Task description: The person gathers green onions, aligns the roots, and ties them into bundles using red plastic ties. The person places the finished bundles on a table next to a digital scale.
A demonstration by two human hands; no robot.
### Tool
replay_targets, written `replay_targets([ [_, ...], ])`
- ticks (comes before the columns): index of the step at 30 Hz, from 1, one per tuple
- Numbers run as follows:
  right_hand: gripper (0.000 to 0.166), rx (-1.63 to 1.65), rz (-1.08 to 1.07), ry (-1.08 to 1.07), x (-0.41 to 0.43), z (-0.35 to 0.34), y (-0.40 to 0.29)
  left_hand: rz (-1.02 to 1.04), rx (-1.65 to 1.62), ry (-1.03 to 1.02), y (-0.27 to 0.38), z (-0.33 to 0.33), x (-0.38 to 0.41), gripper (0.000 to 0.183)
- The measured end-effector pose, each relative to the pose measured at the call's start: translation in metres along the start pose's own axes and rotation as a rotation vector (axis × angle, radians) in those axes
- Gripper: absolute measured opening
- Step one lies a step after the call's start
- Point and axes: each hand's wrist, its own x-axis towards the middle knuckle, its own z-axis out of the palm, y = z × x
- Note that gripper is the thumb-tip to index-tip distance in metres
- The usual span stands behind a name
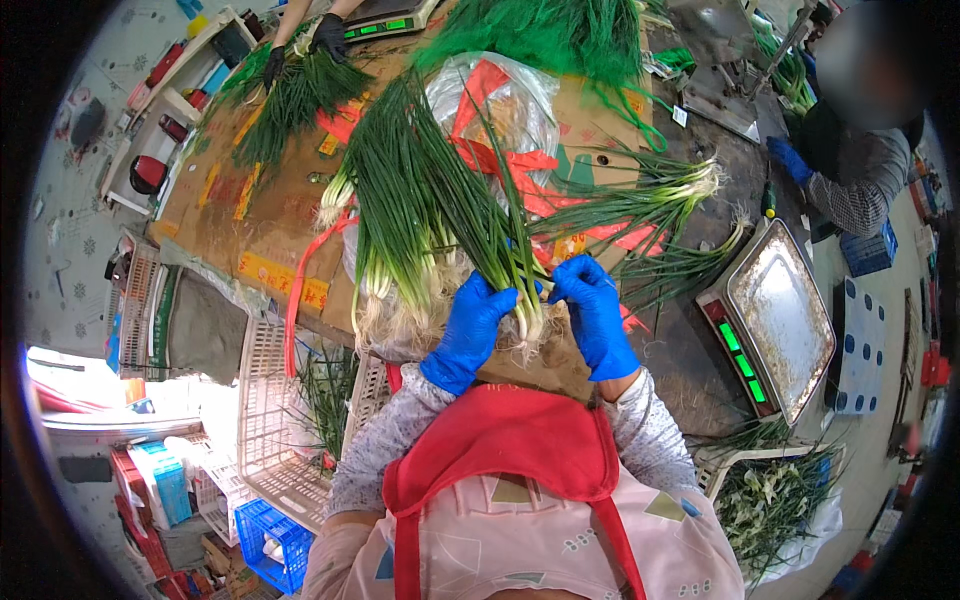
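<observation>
My left hand (471,330), in a blue glove, is closed around the lower stems of a small bunch of green onions (480,217); its white roots point towards me. Just to the right, my gloved right hand (594,319) pinches a pale stem at the edge of that bunch between thumb and fingers. A large pile of green onions (397,202) lies to the left of my hands, roots nearest me. To the right is a looser group of green onions (660,191). Red plastic ribbon (540,191) runs beneath them on the cardboard-covered table (300,259).
A digital scale (780,307) with a metal pan stands at right. Crates of leaves and trimmings (780,487) and a white plastic crate (281,420) flank me. Green netting (540,37) covers more onions at the back. Co-workers' gloved hands (330,37) and a blue glove (789,161) are at the far edges.
</observation>
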Motion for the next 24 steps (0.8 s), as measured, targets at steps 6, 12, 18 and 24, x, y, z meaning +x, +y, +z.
replay_targets([
  [6,0.019,0.233,-0.211,0.184,-0.001,-0.038,-0.023,-0.002,-0.069,-0.011,0.0,0.001,-0.004,0.05],
  [12,0.017,0.348,-0.197,-0.103,-0.003,-0.075,-0.046,-0.031,-0.113,-0.028,0.007,0.006,-0.007,0.051],
  [18,0.035,-1.068,-0.577,-0.295,-0.031,-0.01,-0.025,-0.046,-0.047,0.003,0.012,0.014,-0.008,0.048],
  [24,0.024,-1.219,-0.745,-0.228,-0.036,-0.012,0.006,-0.099,-0.134,0.056,-0.001,0.003,-0.004,0.046],
])
